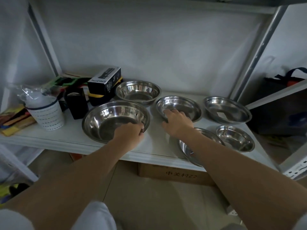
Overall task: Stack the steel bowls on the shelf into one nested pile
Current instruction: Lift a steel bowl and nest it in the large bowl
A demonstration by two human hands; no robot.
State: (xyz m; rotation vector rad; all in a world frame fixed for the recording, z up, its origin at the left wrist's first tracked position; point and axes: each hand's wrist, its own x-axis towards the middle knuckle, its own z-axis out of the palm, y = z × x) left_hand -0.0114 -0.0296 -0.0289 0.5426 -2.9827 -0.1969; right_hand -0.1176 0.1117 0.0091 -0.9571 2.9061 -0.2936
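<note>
Steel bowls, six in all, sit separately on the white shelf (pixel 154 143), none nested yet. Take the big bowl (pixel 114 121) at the front left as the landmark. The left hand (pixel 131 132) grips its near right rim, fingers curled over the edge and the thumb underneath, pinching the rim. Just behind the big bowl stands a second deep bowl (pixel 137 92). To its right, close beside it, lies a shallower bowl (pixel 178 107); the right hand (pixel 177 122) rests on that bowl's near rim, fingers bent down into the inside and the thumb out along the near left edge, clasping the rim. Further right of the big bowl sits another shallow bowl (pixel 227 110), and nearer the shelf's front edge a small bowl (pixel 235 138). The right forearm crosses over a sixth bowl (pixel 187 149), hiding much of it. Left of the big bowl stand a white cup (pixel 47 115) and a black box (pixel 103 82).
</note>
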